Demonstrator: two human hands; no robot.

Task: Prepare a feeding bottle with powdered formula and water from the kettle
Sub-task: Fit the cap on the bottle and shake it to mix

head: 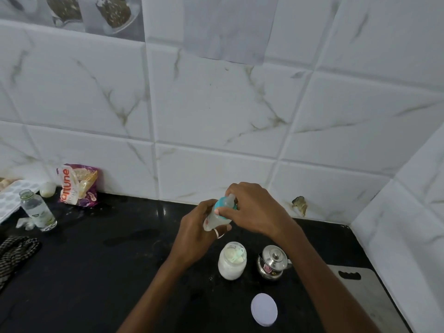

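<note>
My left hand [195, 230] grips the body of a small feeding bottle [213, 221], held tilted above the black counter. Its teal collar and clear teat [227, 203] point up and to the right. My right hand [254, 207] curls round that collar from above. Below the hands an open jar of white powder [231, 263] stands with a scoop lying inside. A small steel kettle [274, 261] with its lid on sits just right of the jar. The jar's white lid [263, 309] lies flat nearer to me.
On the black counter [108, 260], a glass bottle [38, 210], a printed food packet [78, 185] and a patterned cloth [14, 251] sit at the left. A grey cutting board [365, 296] lies at the right edge. Tiled walls close the back and right.
</note>
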